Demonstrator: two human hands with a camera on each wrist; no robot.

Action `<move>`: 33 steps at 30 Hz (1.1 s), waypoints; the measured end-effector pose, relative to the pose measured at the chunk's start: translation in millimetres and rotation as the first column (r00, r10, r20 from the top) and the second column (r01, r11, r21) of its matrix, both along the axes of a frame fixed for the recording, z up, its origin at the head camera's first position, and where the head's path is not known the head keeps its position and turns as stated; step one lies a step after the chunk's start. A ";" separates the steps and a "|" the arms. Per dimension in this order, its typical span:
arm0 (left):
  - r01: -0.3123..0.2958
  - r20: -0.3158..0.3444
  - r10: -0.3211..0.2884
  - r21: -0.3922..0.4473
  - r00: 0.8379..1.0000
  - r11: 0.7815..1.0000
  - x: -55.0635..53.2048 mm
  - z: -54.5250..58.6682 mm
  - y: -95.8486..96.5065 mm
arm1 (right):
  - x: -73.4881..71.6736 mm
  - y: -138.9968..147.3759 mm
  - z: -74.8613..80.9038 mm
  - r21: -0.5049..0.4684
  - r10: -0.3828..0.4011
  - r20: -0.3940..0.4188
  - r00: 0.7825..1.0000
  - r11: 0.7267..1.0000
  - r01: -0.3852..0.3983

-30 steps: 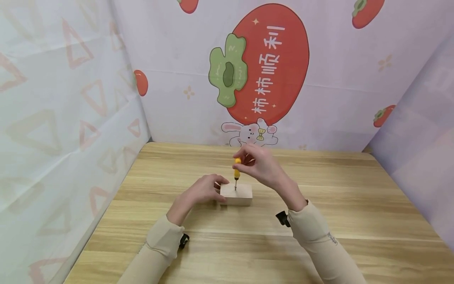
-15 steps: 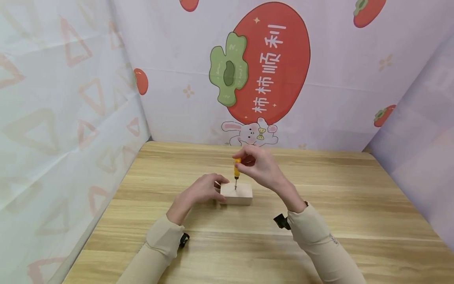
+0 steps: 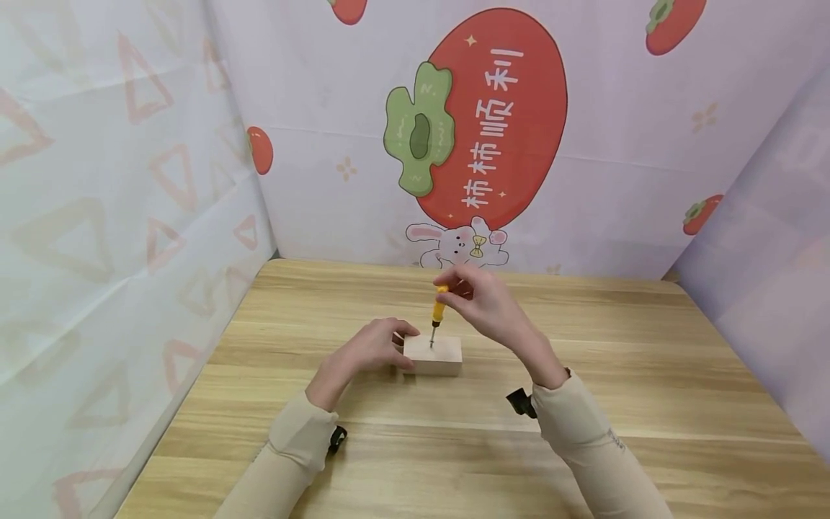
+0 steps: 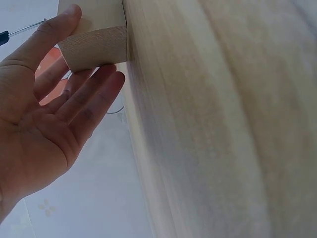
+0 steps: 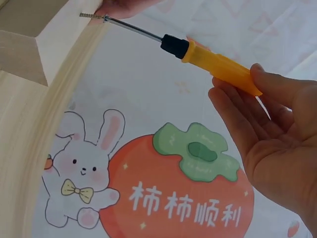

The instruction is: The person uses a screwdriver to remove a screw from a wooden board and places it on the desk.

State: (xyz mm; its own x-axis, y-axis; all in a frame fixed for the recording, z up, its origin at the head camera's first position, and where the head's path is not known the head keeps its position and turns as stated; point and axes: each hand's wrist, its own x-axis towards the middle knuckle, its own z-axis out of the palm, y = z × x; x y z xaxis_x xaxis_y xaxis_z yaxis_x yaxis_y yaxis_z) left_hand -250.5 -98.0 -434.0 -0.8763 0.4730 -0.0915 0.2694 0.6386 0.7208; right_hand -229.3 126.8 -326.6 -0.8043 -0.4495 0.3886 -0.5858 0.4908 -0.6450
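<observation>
A pale wooden block [image 3: 447,351] lies on the table in the head view. My left hand [image 3: 371,346] grips its left end, thumb on the near side and fingers behind, as the left wrist view of the block [image 4: 96,47] also shows. A screw [image 5: 91,16] stands out of the block's top. My right hand [image 3: 483,303] pinches the yellow handle of a screwdriver [image 5: 218,64] between thumb and fingers. The screwdriver's shaft tip meets the screw's head, and the tool leans slightly right in the head view.
Beneath the block is a wood-grain table [image 3: 583,346]. Behind it hangs a white cloth [image 3: 324,202] with a large red persimmon and a rabbit printed on it. Another printed cloth [image 3: 130,216] forms the left side. Black wrist devices sit at both cuffs.
My right hand has shifted slightly to the right, and the screwdriver's handle has gone from nearly upright to leaning right. The left hand and the block stay put.
</observation>
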 end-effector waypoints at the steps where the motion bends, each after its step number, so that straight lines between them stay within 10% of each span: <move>1: -0.001 0.001 0.001 0.000 1.000 1.000 0.0 0.1 0.1 | -2.0 1.3 0.9 0.001 0.039 0.000 0.999 0.999 -0.039; 8: -0.005 0.013 0.005 0.001 1.000 1.000 0.6 0.3 1.0 | -15.1 12.6 -0.2 0.008 0.373 0.032 0.927 0.928 -0.373; 18: 0.001 0.011 -0.001 0.009 1.000 1.000 -1.0 -2.4 1.5 | -4.0 3.2 -5.7 -0.023 0.143 -0.037 0.989 0.989 -0.144; 33: 0.003 0.002 -0.003 0.008 1.000 1.000 -2.5 -3.9 -0.5 | -9.1 6.2 -3.9 -0.056 0.221 0.014 0.975 0.974 -0.220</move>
